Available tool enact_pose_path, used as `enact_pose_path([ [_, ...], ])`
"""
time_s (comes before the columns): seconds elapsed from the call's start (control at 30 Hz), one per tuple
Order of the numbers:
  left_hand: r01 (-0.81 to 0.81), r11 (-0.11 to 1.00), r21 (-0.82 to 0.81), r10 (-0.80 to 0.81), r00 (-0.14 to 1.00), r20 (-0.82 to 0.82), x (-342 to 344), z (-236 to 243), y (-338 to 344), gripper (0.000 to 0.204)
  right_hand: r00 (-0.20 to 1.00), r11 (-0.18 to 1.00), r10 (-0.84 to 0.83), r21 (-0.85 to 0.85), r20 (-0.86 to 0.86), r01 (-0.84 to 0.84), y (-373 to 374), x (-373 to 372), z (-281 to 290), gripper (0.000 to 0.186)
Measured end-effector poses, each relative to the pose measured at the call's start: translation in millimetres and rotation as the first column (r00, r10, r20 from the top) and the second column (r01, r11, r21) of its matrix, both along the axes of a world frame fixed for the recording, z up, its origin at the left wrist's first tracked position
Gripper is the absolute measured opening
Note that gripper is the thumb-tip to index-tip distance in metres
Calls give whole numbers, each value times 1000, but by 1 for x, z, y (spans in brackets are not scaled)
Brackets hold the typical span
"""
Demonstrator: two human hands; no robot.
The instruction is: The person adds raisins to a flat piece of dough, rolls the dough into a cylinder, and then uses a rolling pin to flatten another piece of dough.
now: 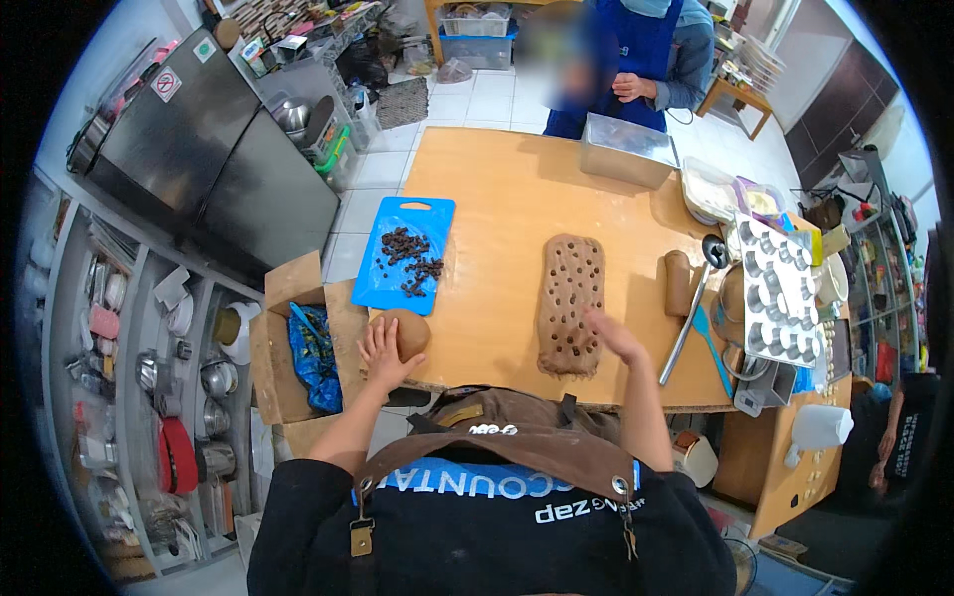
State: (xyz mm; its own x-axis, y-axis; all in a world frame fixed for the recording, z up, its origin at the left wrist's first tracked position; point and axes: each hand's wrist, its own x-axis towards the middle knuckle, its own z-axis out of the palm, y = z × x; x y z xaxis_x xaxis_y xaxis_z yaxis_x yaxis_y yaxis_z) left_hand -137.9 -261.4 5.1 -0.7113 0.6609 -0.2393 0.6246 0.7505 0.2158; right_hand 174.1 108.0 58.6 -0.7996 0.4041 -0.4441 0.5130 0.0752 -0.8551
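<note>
My left hand (388, 356) rests with spread fingers against the near left side of a smooth brown dough ball (412, 333), at the table's left front edge. A long flat slab of brown dough (570, 318) lies further right, dotted all over with dark chips. Over its right edge is my right hand (618, 338), fingers stretched out, holding nothing; whether it touches the dough I cannot tell. Beyond the ball, a blue cutting board (383, 273) carries a scatter of dark chocolate chips (405, 246).
On the right of the table (487, 199) are a rolling pin (677, 283), a ladle (691, 323), a blue spatula (713, 348) and a muffin tin (777, 298). A metal pan (628, 152) stands at the far edge, before another person (646, 60). An open cardboard box (283, 338) sits left.
</note>
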Motion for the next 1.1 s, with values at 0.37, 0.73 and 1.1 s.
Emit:
enact_pose_path([
  [0.37, -75, 944, 320, 98, 994, -56, -61, 14, 96, 77, 966, 367, -255, 929, 44, 55, -13, 33, 5, 78],
  [0.73, -51, 957, 285, 58, 998, -17, -75, -7, 111, 54, 754, 354, -561, 724, -342, 592, 24, 55, -88, 75],
  [1.1, -119, 897, 426, 86, 992, 96, -84, -26, 95, 39, 915, 607, -370, 703, -165, 372, 15, 50, -94, 54],
])
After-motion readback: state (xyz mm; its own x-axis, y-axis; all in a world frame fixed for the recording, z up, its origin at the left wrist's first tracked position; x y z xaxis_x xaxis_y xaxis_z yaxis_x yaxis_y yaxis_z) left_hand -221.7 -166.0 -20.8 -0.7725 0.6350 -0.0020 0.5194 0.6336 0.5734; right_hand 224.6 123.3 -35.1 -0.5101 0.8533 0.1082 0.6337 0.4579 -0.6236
